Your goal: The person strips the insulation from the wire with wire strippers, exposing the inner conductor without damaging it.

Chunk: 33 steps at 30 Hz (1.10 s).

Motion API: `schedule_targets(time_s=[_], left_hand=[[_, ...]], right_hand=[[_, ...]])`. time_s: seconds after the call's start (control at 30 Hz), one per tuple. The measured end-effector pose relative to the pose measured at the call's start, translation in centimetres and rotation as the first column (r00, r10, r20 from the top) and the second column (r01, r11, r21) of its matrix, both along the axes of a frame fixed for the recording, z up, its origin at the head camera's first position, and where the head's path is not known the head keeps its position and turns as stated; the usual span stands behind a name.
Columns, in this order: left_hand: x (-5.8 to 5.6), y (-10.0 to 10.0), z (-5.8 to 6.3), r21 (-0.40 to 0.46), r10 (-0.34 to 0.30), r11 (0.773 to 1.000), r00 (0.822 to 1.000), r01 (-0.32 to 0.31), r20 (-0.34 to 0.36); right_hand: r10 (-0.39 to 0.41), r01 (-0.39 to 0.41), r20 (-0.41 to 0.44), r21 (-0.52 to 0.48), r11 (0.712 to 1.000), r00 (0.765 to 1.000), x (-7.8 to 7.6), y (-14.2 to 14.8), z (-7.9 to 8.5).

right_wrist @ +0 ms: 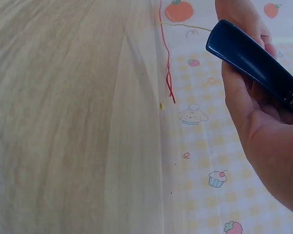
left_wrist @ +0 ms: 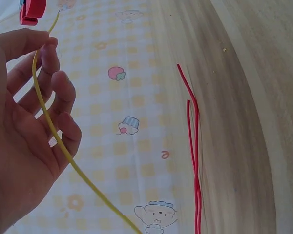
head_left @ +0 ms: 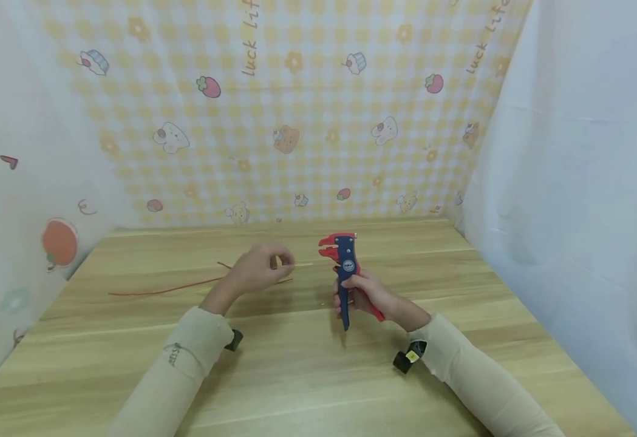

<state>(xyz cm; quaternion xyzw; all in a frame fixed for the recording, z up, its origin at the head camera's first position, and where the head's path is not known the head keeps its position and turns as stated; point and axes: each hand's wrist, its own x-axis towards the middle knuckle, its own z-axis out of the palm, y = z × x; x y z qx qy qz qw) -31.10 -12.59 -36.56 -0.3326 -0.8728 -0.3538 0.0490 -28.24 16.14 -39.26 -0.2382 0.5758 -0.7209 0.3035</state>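
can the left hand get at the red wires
Probably, after letting go: the left hand pinches the yellow wire, while the red wires lie close by on the table.

In the left wrist view, the yellow wire (left_wrist: 85, 176) and red wires (left_wrist: 197, 178) run off the bottom edge, while the top edge cuts off most of the pliers (head_left: 347, 254). In the head view, the left hand (head_left: 258, 268) covers part of the red wires, the right hand (head_left: 371, 294) hides part of the pliers' handles, and their badge (head_left: 348, 265) is too small to read. The right wrist view's right edge crops the pliers' head.
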Motion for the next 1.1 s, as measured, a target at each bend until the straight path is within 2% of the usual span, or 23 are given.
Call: schedule_targets(time_s=[0.3, 0.53, 0.73, 0.97, 1.1], left_hand=[[0.4, 0.4, -0.7, -0.115, -0.097, 0.988, 0.992, 0.106, 0.082], [1.0, 0.9, -0.5, -0.174, -0.114, 0.974, 0.980, 0.143, 0.164], [1.4, 0.8, -0.9, -0.263, -0.104, 0.952, 0.976, 0.153, 0.191], [1.8, 0.3, -2.0, -0.289, -0.069, 0.945, 0.956, 0.154, 0.284], [2.1, 0.3, -2.3, -0.337, -0.047, 0.930, 0.957, 0.146, 0.287]], right_hand=[[-0.006, 0.006, 0.011, 0.011, 1.000, 1.000, 0.6, 0.5, 0.4], [0.002, -0.002, 0.007, 0.013, 1.000, 1.000, 0.8, 0.6, 1.0], [0.002, -0.002, 0.008, -0.003, 1.000, 1.000, 1.0, 0.6, 1.1], [0.019, -0.019, 0.005, -0.018, 1.000, 1.000, 1.6, 0.2, 0.8], [0.041, -0.041, 0.005, -0.039, 0.998, 0.999, 2.0, 0.1, 0.7]])
